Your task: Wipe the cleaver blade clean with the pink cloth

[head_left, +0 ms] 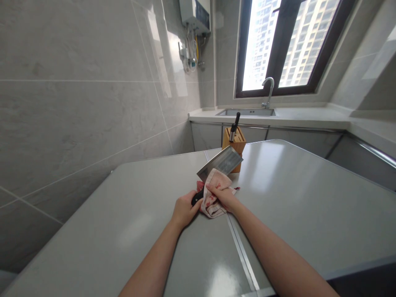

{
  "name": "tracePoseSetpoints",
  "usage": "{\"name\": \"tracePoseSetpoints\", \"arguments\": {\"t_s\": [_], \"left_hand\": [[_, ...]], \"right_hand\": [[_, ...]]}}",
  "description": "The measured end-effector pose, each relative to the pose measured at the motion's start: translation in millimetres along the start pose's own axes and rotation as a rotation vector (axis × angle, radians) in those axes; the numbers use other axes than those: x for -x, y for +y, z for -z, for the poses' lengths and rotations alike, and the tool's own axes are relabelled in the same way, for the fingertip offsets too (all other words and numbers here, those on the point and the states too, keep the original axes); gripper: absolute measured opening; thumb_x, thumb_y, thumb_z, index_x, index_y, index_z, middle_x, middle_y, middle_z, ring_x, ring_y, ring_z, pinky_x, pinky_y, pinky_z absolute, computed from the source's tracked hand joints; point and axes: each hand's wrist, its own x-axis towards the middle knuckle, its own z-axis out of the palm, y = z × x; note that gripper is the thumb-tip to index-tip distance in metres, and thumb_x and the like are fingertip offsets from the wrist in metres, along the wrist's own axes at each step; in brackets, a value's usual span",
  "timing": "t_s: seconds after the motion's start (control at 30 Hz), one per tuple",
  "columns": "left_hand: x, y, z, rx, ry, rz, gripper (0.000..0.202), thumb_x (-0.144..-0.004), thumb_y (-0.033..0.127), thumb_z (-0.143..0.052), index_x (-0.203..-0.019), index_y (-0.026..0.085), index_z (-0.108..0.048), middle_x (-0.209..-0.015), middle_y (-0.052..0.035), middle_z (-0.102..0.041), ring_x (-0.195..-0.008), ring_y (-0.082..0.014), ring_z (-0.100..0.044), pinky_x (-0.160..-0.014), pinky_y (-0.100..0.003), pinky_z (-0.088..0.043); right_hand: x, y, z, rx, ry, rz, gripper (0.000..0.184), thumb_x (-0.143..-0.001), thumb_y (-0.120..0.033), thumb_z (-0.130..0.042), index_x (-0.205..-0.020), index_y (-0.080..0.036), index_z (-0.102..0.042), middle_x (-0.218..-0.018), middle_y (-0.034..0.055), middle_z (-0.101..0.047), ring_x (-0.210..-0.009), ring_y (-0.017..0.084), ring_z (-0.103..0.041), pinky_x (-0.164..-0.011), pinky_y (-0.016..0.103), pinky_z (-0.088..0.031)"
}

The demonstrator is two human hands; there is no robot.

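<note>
My left hand (185,209) is closed round the black handle of a cleaver (223,161). The broad steel blade points away and to the right, tilted above the table, and overlaps the knife block in the view. In my right hand (225,197) is a pink and white cloth (213,206), bunched up against the lower part of the blade and the handle. The cloth covers where blade and handle meet. Behind the blade stands a wooden knife block (239,145), with one black-handled tool (235,126) upright in its top.
The grey-white table (148,181) has a metal seam (243,251) running across it. Beyond it is a white counter (297,117) with a sink (247,112) and a faucet (270,90) under a window. A water heater (195,16) hangs on the tiled wall.
</note>
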Motion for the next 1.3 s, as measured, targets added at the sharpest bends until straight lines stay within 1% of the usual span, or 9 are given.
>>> {"name": "tracePoseSetpoints", "arguments": {"t_s": [0.23,0.4,0.53,0.63,0.8,1.0,1.07,1.2,1.3], "left_hand": [[1.9,0.7,0.3,-0.038,0.011,0.002,0.031,-0.088,0.047,-0.041,-0.084,0.019,-0.055,-0.07,-0.002,-0.062,-0.062,-0.0157,-0.056,-0.059,-0.023,-0.035],[2.0,2.5,1.0,-0.059,0.024,-0.001,0.033,-0.089,0.048,-0.04,-0.084,0.02,-0.056,-0.07,-0.0021,-0.063,-0.061,-0.0158,-0.056,-0.058,-0.023,-0.034],[2.2,3.9,1.3,-0.078,0.04,0.013,0.033,-0.089,0.048,-0.039,-0.084,0.02,-0.055,-0.068,-0.0017,-0.062,-0.059,-0.0158,-0.055,-0.057,-0.024,-0.034],[2.3,4.4,1.5,-0.075,0.057,0.028,0.033,-0.089,0.049,-0.038,-0.085,0.02,-0.055,-0.069,-0.0012,-0.062,-0.06,-0.0157,-0.056,-0.057,-0.024,-0.034],[1.6,4.1,1.6,-0.063,0.095,0.07,0.033,-0.089,0.049,-0.039,-0.085,0.021,-0.056,-0.069,-0.0014,-0.063,-0.062,-0.0163,-0.058,-0.059,-0.024,-0.036],[2.1,4.5,1.6,-0.04,0.125,0.085,0.032,-0.09,0.048,-0.039,-0.088,0.021,-0.056,-0.072,-0.0014,-0.064,-0.064,-0.0162,-0.059,-0.06,-0.024,-0.037],[2.1,4.3,1.5,-0.036,0.132,0.081,0.032,-0.09,0.048,-0.039,-0.089,0.02,-0.056,-0.072,-0.0017,-0.064,-0.065,-0.0163,-0.059,-0.06,-0.024,-0.037],[1.0,3.0,1.1,-0.033,0.133,0.081,0.032,-0.09,0.047,-0.039,-0.089,0.02,-0.056,-0.073,-0.002,-0.064,-0.066,-0.0167,-0.059,-0.061,-0.024,-0.037],[0.7,2.6,1.1,-0.02,0.126,0.077,0.032,-0.09,0.047,-0.039,-0.089,0.02,-0.056,-0.073,-0.0017,-0.063,-0.066,-0.0164,-0.059,-0.061,-0.024,-0.037]], "right_hand": [[0.7,-0.1,-2.1,-0.024,-0.031,-0.048,0.033,-0.065,-0.047,-0.073,-0.078,-0.019,-0.064,-0.065,0.0034,-0.07,-0.063,0.02,-0.069,-0.058,0.028,-0.057],[0.8,-0.1,-2.5,-0.048,-0.026,-0.048,0.033,-0.066,-0.046,-0.074,-0.081,-0.019,-0.064,-0.066,0.0022,-0.07,-0.059,0.019,-0.068,-0.053,0.027,-0.057],[1.0,-0.6,-2.7,-0.063,-0.022,-0.042,0.033,-0.066,-0.045,-0.074,-0.084,-0.019,-0.064,-0.07,0.0029,-0.071,-0.062,0.019,-0.069,-0.054,0.026,-0.057],[1.1,0.2,-2.5,-0.079,-0.052,-0.047,0.035,-0.066,-0.046,-0.073,-0.085,-0.018,-0.064,-0.075,0.0044,-0.072,-0.064,0.02,-0.069,-0.055,0.028,-0.058],[-1.1,3.7,-1.0,-0.071,-0.05,-0.013,0.037,-0.065,-0.047,-0.074,-0.087,-0.018,-0.065,-0.085,0.0063,-0.073,-0.073,0.022,-0.07,-0.064,0.031,-0.059],[-5.6,7.5,1.0,-0.042,-0.038,0.04,0.048,-0.064,-0.047,-0.074,-0.099,-0.016,-0.063,-0.101,0.0092,-0.07,-0.091,0.024,-0.067,-0.081,0.035,-0.056],[-5.6,7.7,1.2,-0.022,-0.034,0.047,0.05,-0.064,-0.048,-0.074,-0.1,-0.016,-0.063,-0.102,0.0094,-0.07,-0.092,0.023,-0.067,-0.082,0.035,-0.055],[-4.2,7.1,1.5,0.035,0.006,0.037,0.049,-0.061,-0.049,-0.075,-0.094,-0.015,-0.064,-0.096,0.009,-0.071,-0.088,0.023,-0.068,-0.078,0.034,-0.056],[-3.3,6.2,1.8,0.036,-0.031,0.051,0.05,-0.06,-0.05,-0.075,-0.095,-0.015,-0.064,-0.096,0.0084,-0.071,-0.088,0.022,-0.068,-0.078,0.034,-0.056]]}}
